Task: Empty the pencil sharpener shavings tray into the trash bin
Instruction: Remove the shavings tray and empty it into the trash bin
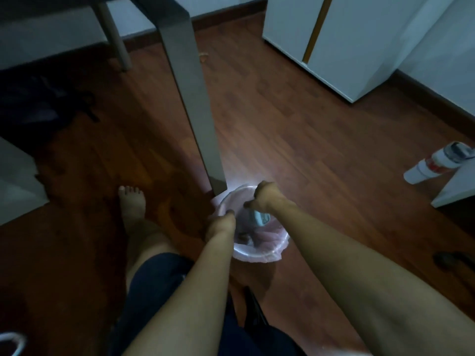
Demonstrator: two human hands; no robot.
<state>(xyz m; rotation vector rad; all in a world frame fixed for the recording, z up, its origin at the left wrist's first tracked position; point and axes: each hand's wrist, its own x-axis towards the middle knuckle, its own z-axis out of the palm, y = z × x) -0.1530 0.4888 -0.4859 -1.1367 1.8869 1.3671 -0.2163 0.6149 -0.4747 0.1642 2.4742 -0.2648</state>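
A small round trash bin (pixel 267 254) lined with a pale pink bag stands on the wooden floor beside a table leg. My right hand (pixel 264 196) hovers over the bin's mouth, closed on a light blue pencil sharpener (pixel 261 219) that hangs down into the opening. My left hand (pixel 221 224) is at the bin's left rim, fingers curled on the rim and bag. Dark scraps lie at the bottom of the bin. The shavings tray itself cannot be made out apart from the blue body.
A grey metal table leg (pixel 195 106) rises right behind the bin. A white cabinet (pixel 334 42) stands at the back right. A white bottle (pixel 437 165) lies on the floor at right. My bare foot (pixel 132 204) rests left of the bin.
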